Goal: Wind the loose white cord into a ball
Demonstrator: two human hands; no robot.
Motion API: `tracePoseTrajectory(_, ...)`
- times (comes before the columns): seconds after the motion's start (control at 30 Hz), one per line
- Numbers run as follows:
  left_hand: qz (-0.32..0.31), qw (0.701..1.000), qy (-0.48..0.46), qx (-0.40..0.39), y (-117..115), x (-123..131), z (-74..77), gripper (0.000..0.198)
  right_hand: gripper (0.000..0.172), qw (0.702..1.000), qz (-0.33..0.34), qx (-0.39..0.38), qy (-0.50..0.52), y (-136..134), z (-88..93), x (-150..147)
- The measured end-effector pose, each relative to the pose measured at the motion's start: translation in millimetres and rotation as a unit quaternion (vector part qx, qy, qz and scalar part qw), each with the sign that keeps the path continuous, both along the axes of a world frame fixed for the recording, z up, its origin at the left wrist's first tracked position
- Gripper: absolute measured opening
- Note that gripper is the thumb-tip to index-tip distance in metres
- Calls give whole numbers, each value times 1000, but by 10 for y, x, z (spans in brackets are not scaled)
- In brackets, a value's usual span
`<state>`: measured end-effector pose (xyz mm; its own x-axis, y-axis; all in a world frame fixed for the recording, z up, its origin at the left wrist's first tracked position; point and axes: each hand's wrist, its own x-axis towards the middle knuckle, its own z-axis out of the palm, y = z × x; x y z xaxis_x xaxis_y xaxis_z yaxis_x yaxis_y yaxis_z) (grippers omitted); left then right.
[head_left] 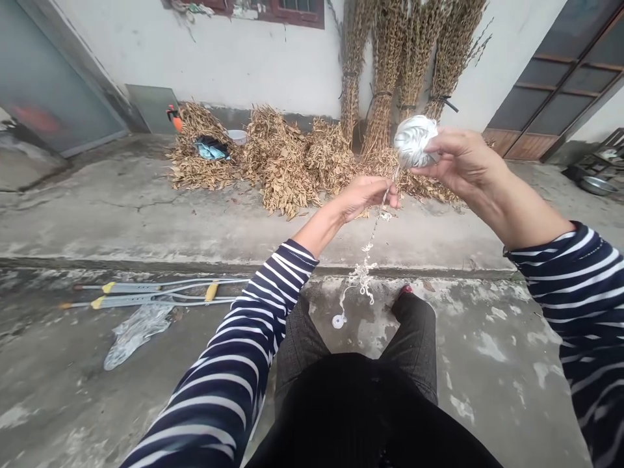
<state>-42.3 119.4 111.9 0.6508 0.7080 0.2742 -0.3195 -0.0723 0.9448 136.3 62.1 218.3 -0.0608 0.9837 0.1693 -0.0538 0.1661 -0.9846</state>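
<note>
**Two hands with a ball of twine, seen from above the lap**

The right hand (463, 159) is raised at upper right, its fingers curled around a white ball of twine (413, 140) and gripping it. The left hand (363, 195) is lower and just to the left, with thumb and fingertips pinched shut on the strand (363, 273) that leaves the ball. From the pinch the strand hangs down, kinked and loosely tangled, between the knees (414, 318). It ends at a small white ring (338, 320), which is at the level of the concrete ground (487, 364).

Containers: a white bowl (238, 136) sits at the far side among a heap of dry stalks (287, 159), beside a blue cloth (210, 149); its contents cannot be seen. A metal basin (597, 186) stands at the far right, its contents likewise unclear.

Edges and room: a step edge (146, 263) crosses the scene from left to right, separating the near ground from a raised slab. Two crutches (156, 292) lie along it at left, with a crumpled plastic sheet (136, 328) just nearer. Bare concrete lies open to the left and right of the legs. Tied bundles (390, 65) lean upright against the far wall.
</note>
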Motion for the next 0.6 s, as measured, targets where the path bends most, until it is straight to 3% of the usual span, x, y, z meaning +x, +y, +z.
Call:
tracePoseTrajectory(0.17,-13,1000,10,-27,-26,25,-264,32,30,1000,-21,-13,11,29,-25,21)
tracePoseTrajectory(0.27,-24,999,24,-38,-76,28,-479,36,29,996,-74,21,49,60,18,40)
tracePoseTrajectory(0.47,-53,993,-37,-102,-158,-20,-925,49,31,982,-169,26,82,127,59,103)
tracePoseTrajectory(0.6,-69,988,-8,-138,-182,-146,-1180,44,30,979,-187,41,76,185,85,263)
